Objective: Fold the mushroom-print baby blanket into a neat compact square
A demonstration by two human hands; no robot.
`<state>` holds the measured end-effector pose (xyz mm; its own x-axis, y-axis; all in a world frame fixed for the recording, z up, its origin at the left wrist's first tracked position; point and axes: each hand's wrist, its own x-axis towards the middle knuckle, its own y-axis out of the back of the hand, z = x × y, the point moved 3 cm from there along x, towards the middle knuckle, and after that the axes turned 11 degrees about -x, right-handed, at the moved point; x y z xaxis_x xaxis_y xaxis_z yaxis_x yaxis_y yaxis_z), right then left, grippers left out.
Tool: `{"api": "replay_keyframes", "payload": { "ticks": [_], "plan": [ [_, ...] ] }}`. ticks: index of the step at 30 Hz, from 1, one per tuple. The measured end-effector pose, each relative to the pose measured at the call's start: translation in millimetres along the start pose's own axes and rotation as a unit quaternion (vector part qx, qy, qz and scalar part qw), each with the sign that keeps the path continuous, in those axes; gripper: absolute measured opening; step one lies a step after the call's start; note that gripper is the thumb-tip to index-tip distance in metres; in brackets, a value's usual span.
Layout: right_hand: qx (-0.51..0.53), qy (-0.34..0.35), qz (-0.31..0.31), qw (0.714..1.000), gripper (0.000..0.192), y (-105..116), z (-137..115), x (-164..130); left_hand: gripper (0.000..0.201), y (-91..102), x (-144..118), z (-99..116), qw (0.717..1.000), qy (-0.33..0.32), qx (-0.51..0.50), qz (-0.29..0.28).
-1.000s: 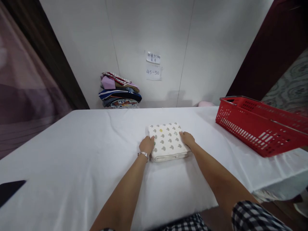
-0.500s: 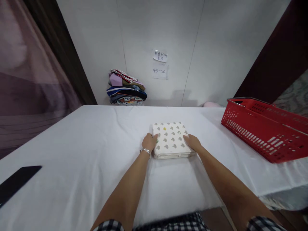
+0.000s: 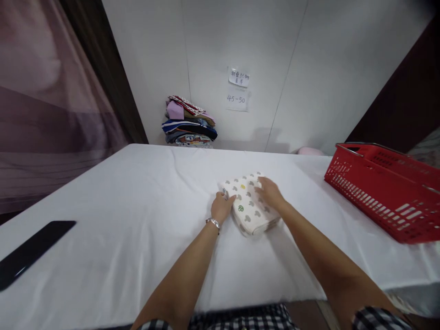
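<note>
- Surface (image 3: 113,220): covered in a white cloth and filling most of the view; it carries everything listed below.
- Red basket (image 3: 388,201): plastic with slotted walls, standing at the right edge of the surface, well apart from the hands.
- Stack of folded clothes (image 3: 189,128): mixed colours, at the far edge of the surface against the wall, left of two paper notes (image 3: 238,89).
- Dark flat object (image 3: 30,252): lying at the near left of the surface; what it is cannot be told.
- Folded cloth (image 3: 249,208): white with a grey print, lying at mid-surface, turned at an angle between the two hands.
- Left hand (image 3: 222,207): wearing a bracelet at the wrist; its grip is closed on the left edge of the folded cloth.
- Right hand (image 3: 270,192): resting flat on the far right part of the folded cloth, fingers spread, grip open.
</note>
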<state>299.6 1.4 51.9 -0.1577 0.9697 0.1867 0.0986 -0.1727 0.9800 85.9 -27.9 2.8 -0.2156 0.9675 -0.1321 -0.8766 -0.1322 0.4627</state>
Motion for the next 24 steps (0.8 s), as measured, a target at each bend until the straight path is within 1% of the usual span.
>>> {"api": "replay_keyframes", "payload": {
  "ticks": [1, 3, 4, 6, 8, 11, 16, 19, 22, 24],
  "plan": [
    [0.025, 0.047, -0.005, 0.999, 0.051, -4, -20, -2, 0.058, 0.0, 3, 0, 1.0, 0.0, -0.007, 0.004],
    [0.046, 0.124, -0.046, 0.99, 0.056, -17, -52, -10, 0.058, -0.9, 7, -2, 1.0, -0.005, -0.018, 0.008],
    [0.043, 0.151, -0.066, 0.985, 0.059, -24, -64, -15, 0.056, -1.6, 9, -3, 1.0, -0.009, -0.021, 0.009],
    [0.029, 0.182, -0.095, 0.978, 0.064, -36, -76, -24, 0.052, -2.6, 12, -6, 1.0, -0.015, -0.026, 0.01],
    [0.02, 0.188, -0.103, 0.977, 0.066, -40, -79, -29, 0.049, -2.9, 15, -9, 0.999, -0.02, -0.03, 0.014],
    [0.02, 0.185, -0.106, 0.977, 0.067, -39, -76, -30, 0.045, -1.7, 24, -7, 0.999, -0.033, -0.032, 0.022],
    [0.024, 0.188, -0.093, 0.977, 0.066, -34, -75, -29, 0.037, 4.2, 44, 3, 0.994, -0.092, -0.029, 0.052],
    [0.031, 0.192, -0.082, 0.977, 0.066, -34, -75, -29, 0.044, 8.3, 54, 3, 0.989, -0.13, -0.009, 0.062],
    [0.043, 0.197, -0.077, 0.977, 0.066, -34, -74, -29, 0.056, 10.0, 65, 1, 0.98, -0.192, 0.039, 0.036],
    [0.051, 0.197, -0.073, 0.976, 0.066, -34, -74, -29, 0.054, 10.4, 73, 2, 0.973, -0.223, 0.06, 0.005]
  ]
}}
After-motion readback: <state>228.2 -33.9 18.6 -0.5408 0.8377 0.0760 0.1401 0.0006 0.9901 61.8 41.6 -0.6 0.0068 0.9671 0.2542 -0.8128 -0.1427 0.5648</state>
